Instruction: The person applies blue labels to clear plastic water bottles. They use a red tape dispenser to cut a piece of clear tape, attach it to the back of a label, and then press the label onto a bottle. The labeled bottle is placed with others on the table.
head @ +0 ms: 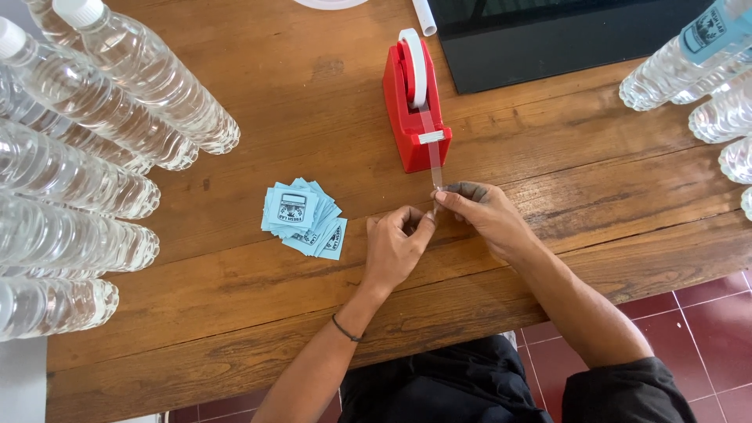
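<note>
Clear tape strip [435,160] running from red tape dispenser [415,110] at 12 o'clock, centre of wooden table [274,313]. Right hand [486,215] pinching strip's free end between fingertips. Left hand [395,247] touching same end, fingers curled narrow. Pile of small light-blue square labels [304,219] lying at 9 o'clock, near left hand. Clear water bottles [86,157] lying stacked at far 9 o'clock; more bottles, one wearing blue label [709,31], at 2 o'clock. Black tray [548,39] sitting at 1 o'clock.

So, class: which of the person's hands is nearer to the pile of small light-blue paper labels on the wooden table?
Left. The left hand lies just right of the pile of small light-blue paper labels, not touching it. The right hand is farther right, pinching the clear tape strip from the red dispenser.
</note>
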